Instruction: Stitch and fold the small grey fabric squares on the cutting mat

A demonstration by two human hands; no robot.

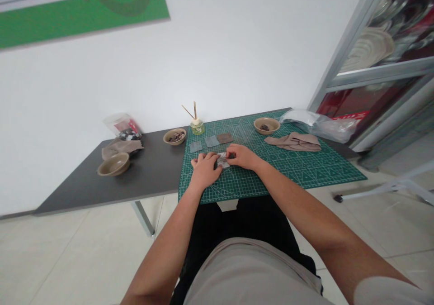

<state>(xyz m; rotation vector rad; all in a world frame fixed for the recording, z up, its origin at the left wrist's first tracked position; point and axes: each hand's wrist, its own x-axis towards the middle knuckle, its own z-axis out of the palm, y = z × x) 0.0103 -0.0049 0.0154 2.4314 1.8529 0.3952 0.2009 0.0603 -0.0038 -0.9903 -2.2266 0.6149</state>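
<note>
A small pale, patterned square (pixel 223 160) lies on the green cutting mat (pixel 244 183) between my hands. My left hand (pixel 205 171) rests flat with its fingers spread, the thumb side touching the square's left edge. At the right edge, the fingertips of my right hand (pixel 242 156) are pinched together; what they hold is too small to make out. Just beyond the hands are a pale grey-blue square (pixel 195 147), a second grey-blue square (pixel 212 141) and a brown square (pixel 224 138), in a row.
A bowl of dark pieces (pixel 175 136), a reed diffuser (pixel 197 126) and another bowl (pixel 266 126) stand at the back. A brown cloth (pixel 295 142) and clear plastic bag (pixel 320 123) lie right. Further left are a bowl (pixel 114 164) and a bag (pixel 122 126).
</note>
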